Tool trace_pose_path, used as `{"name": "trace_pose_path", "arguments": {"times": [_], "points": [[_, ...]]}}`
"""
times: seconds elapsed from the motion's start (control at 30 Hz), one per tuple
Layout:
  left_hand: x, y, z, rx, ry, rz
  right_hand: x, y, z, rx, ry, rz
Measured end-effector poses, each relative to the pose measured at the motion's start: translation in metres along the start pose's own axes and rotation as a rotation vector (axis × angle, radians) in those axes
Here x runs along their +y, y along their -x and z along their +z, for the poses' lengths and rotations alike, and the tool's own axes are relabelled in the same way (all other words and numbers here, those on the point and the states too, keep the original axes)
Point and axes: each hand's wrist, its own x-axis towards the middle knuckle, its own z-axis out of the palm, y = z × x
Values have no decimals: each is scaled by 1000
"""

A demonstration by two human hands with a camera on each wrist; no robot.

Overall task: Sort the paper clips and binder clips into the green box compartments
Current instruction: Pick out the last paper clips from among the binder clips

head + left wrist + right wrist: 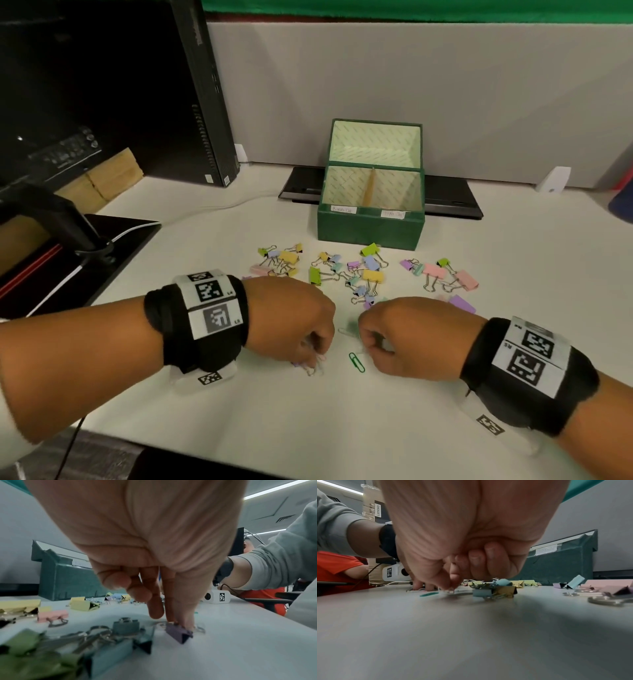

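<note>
The green box stands open at the back of the table, with two labelled compartments split by a divider. Pastel binder clips lie scattered in front of it. My left hand reaches down, and its thumb and forefinger pinch a small purple binder clip that sits on the table. My right hand is curled, with thumb and forefinger pinching a pale paper clip against the tabletop. A green paper clip lies between the two hands, and another pale one lies just beyond it.
A dark monitor and its stand base fill the left side. A flat black device lies behind the box against the grey partition. A white cable runs across the back left. Someone in orange sits nearby.
</note>
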Motion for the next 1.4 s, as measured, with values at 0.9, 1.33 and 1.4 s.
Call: {"name": "trace_pose_path", "arguments": {"times": [0.9, 1.33, 1.4], "points": [[23, 8, -1, 89, 97, -404, -5, -13, 2, -8, 2, 21], [37, 14, 6, 66, 50, -460, -6, -8, 2, 52, -34, 56], [36, 15, 6, 62, 85, -456, -6, -8, 1, 63, -11, 74]]}}
